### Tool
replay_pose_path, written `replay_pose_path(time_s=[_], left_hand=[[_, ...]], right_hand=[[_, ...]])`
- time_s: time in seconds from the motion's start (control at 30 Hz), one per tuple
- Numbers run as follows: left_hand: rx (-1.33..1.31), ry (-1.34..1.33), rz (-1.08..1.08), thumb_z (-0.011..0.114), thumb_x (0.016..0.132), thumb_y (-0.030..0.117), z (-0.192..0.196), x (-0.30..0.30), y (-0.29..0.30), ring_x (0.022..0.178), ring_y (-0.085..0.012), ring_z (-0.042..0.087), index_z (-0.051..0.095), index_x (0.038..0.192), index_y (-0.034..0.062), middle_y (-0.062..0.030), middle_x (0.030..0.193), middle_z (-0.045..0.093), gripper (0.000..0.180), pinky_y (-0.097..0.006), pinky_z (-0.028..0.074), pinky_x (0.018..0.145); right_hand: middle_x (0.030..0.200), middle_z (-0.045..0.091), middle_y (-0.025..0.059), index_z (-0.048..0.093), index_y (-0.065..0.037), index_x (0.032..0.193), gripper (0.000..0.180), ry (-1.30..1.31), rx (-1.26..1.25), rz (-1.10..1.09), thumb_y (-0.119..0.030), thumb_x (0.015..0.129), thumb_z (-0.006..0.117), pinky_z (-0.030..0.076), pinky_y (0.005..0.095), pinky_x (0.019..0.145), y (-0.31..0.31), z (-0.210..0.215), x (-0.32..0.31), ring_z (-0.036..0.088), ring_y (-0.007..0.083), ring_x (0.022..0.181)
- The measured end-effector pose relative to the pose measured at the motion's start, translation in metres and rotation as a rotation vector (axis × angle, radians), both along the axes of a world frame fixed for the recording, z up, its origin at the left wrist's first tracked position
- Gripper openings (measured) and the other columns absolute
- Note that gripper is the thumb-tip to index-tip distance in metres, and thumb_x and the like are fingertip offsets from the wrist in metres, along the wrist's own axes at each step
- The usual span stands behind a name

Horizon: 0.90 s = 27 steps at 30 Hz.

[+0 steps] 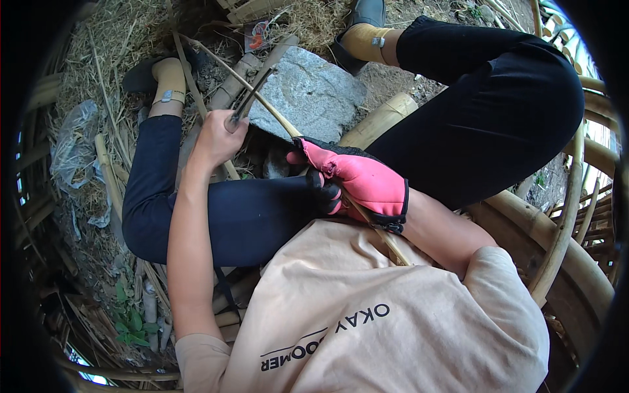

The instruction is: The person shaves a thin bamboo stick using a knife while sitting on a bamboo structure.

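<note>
My left hand (219,139) is closed around the handle of a knife, its dark blade (254,93) angled up and to the right. My right hand (360,180), in a pink and black glove, grips a long, thin bamboo strip (278,118). One end of the strip reaches to the far left past the knife; the other comes out under the glove and rests against my shirt. The blade crosses the strip just ahead of the glove; whether they touch I cannot tell. The gloved fingers partly hide the strip.
A flat grey stone block (311,92) lies between my feet. A thick bamboo piece (380,121) sits beside my right thigh. Straw and crumpled clear plastic (75,147) cover the ground at left. Curved bamboo poles (567,216) stand at right, and a small green plant (131,321) at lower left.
</note>
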<state>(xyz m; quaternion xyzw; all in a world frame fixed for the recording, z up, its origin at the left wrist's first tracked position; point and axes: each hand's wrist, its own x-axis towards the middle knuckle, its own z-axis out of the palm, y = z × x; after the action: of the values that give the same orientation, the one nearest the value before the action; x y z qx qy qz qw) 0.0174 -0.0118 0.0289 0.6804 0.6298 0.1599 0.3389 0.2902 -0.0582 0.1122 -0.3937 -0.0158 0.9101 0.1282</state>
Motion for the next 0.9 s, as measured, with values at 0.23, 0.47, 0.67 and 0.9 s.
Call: replay_pose_path(time_s=[0.23, 0.47, 0.67, 0.9], left_hand=[[0.084, -0.011, -0.059, 0.062, 0.086, 0.014, -0.001, 0.017, 0.003, 0.048, -0.0211, 0.036, 0.046, 0.064, -0.0043, -0.0163, 0.052, 0.037, 0.034, -0.039, 0.036, 0.05], [0.204, 0.091, 0.025, 0.061, 0.084, 0.016, -0.012, 0.01, 0.014, 0.057, -0.0443, 0.048, 0.052, 0.067, -0.005, -0.0251, 0.059, 0.047, 0.029, -0.042, 0.041, 0.054], [0.141, 0.189, 0.239, 0.057, 0.08, 0.014, -0.018, -0.024, 0.02, 0.056, -0.0336, 0.061, 0.057, 0.07, -0.0061, -0.0231, 0.06, 0.057, 0.022, -0.042, 0.045, 0.057], [0.174, 0.006, 0.06, 0.062, 0.085, 0.017, -0.017, -0.004, 0.007, 0.048, -0.0249, 0.042, 0.051, 0.066, -0.0047, -0.019, 0.055, 0.046, 0.031, -0.04, 0.04, 0.052]], right_hand=[[0.063, 0.056, -0.0067, 0.057, -0.006, 0.118, 0.041, 0.009, 0.016, -0.048, -0.041, 0.098, 0.056, 0.035, 0.0186, 0.046, 0.0, -0.002, 0.001, 0.046, 0.0026, 0.047], [0.06, 0.054, -0.0071, 0.053, -0.004, 0.12, 0.042, 0.015, 0.02, -0.065, -0.04, 0.099, 0.054, 0.036, 0.0193, 0.045, 0.002, 0.001, 0.003, 0.047, 0.0029, 0.046], [0.059, 0.054, -0.0056, 0.053, -0.004, 0.121, 0.04, 0.034, -0.022, -0.055, -0.038, 0.1, 0.052, 0.038, 0.0198, 0.045, 0.001, 0.004, -0.003, 0.048, 0.0038, 0.046], [0.062, 0.058, -0.0048, 0.054, -0.004, 0.121, 0.041, 0.044, -0.05, -0.084, -0.038, 0.098, 0.056, 0.041, 0.0194, 0.049, -0.001, 0.002, -0.003, 0.049, 0.0041, 0.047]])
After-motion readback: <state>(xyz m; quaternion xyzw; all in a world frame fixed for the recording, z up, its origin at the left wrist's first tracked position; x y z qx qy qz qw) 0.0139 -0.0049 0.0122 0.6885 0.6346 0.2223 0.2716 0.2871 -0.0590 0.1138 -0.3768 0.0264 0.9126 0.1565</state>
